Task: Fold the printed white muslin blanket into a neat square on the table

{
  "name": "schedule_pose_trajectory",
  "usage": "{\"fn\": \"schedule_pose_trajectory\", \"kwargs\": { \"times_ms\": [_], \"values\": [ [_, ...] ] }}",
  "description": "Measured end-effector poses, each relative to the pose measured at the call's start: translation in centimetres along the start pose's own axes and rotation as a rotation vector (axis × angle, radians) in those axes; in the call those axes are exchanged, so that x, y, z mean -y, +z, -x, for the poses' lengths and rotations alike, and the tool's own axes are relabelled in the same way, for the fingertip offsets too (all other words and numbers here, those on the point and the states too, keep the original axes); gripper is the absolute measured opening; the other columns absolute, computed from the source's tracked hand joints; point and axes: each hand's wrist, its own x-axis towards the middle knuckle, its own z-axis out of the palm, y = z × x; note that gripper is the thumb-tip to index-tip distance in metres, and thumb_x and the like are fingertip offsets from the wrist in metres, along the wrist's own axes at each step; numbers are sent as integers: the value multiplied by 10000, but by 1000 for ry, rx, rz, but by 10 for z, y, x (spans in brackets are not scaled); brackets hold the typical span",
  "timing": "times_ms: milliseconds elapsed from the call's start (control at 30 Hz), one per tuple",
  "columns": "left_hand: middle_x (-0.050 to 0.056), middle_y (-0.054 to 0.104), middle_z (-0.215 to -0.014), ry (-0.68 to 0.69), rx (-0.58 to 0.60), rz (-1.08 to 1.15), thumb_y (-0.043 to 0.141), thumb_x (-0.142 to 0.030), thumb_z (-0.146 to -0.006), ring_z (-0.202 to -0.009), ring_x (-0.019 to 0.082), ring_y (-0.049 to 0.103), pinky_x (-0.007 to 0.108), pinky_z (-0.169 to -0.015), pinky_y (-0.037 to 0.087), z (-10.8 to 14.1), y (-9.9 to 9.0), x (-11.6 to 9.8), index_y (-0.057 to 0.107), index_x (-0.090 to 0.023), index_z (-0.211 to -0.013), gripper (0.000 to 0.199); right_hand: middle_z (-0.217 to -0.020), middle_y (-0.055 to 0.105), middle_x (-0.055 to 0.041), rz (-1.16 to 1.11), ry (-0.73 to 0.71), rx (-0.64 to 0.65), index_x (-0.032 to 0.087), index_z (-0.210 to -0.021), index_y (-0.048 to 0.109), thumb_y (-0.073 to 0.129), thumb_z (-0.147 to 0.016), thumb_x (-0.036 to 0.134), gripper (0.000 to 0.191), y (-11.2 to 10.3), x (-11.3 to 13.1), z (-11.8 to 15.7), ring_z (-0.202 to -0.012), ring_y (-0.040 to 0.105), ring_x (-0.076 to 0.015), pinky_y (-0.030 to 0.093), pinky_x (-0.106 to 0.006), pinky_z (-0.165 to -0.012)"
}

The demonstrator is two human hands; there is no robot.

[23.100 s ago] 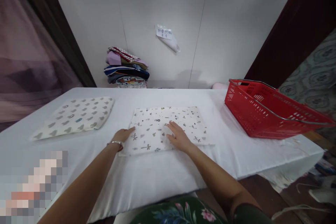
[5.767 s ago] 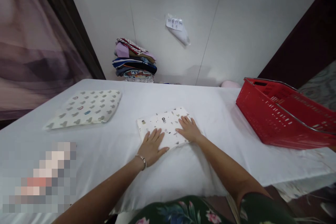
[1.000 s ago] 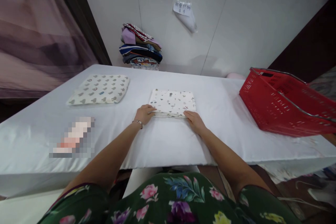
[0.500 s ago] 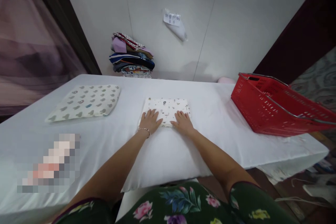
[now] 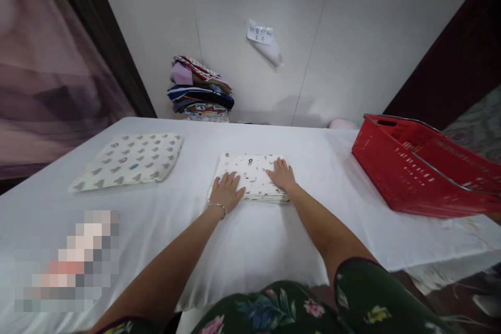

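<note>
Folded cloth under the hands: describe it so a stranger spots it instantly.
On the white-draped table, look between the red basket and the grey-patterned cloth. The folded cloth lies under the left hand and right hand; unlike that neighbour's rows, its motifs are small and scattered.

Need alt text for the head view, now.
A person's left hand and right hand rest on a folded printed cloth on a white-covered table. A second patterned cloth lies left, a red basket sits right, and a fabric stack stands behind.
</note>
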Motion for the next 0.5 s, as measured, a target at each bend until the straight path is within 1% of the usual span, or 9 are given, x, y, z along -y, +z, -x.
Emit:
{"fn": "schedule_pose_trajectory", "kwargs": {
  "times_ms": [67,133,233,267,300,367,400,433,500],
  "values": [
    [30,248,-1470,-10,33,-27,224,-504,-862,-1363,230,136,461,-1093,77,2,-3,-1,348,-242,-1357,574,-1506,5,-81,29,0,4,128,-1427,147,190,-869,569,713,5,-3,0,-1369,-15,-232,74,-458,-1069],
    [26,217,-1481,-19,95,-33,208,-518,-860,-1367,227,118,464,-1093,85,0,-8,-3,332,-235,-1363,591,-1507,-2,-80,51,-1,9,134,-1428,136,173,-871,567,707,7,-4,-1,-1368,-24,-228,74,-459,-1067],
    [27,229,-1478,-42,194,1,224,-567,-837,-1358,236,154,481,-1079,138,-17,-20,-5,371,-256,-1331,602,-1506,8,-85,61,-6,10,133,-1426,144,176,-872,564,702,8,-5,-3,-1366,-24,-233,76,-470,-1063],
    [31,232,-1477,-50,196,12,223,-585,-830,-1356,237,160,486,-1076,149,-27,-23,-4,379,-260,-1324,611,-1506,12,-86,62,-8,10,132,-1425,147,180,-872,563,702,9,-5,-4,-1366,-22,-234,79,-473,-1062],
    [35,224,-1479,-55,173,19,212,-598,-827,-1358,235,151,488,-1075,149,-37,-26,-4,374,-260,-1326,625,-1506,15,-87,61,-9,10,132,-1424,149,184,-872,564,702,9,-5,-4,-1366,-18,-236,84,-476,-1061],
    [33,159,-1497,-55,97,10,187,-606,-827,-1372,229,82,489,-1087,106,-59,-28,0,322,-251,-1360,655,-1506,16,-86,59,-13,5,135,-1424,151,184,-873,567,701,9,-6,-5,-1366,-13,-237,97,-478,-1058],
    [29,121,-1504,-66,82,0,182,-600,-830,-1376,229,47,491,-1091,81,-68,-27,4,292,-246,-1377,661,-1506,16,-85,57,-13,4,138,-1424,153,180,-873,568,699,10,-6,-4,-1366,-12,-236,103,-477,-1057],
    [24,88,-1508,-89,95,-6,179,-593,-833,-1377,231,21,497,-1091,69,-75,-25,8,261,-242,-1392,665,-1506,16,-85,55,-12,4,141,-1424,156,177,-875,568,696,10,-6,-4,-1366,-12,-235,107,-476,-1056],
    [16,34,-1512,-151,162,5,169,-586,-833,-1377,240,-8,511,-1086,88,-83,-19,16,202,-238,-1413,677,-1506,19,-84,54,-10,7,148,-1423,160,180,-878,563,686,11,-7,-2,-1366,-12,-232,112,-469,-1056]
  ]
}}
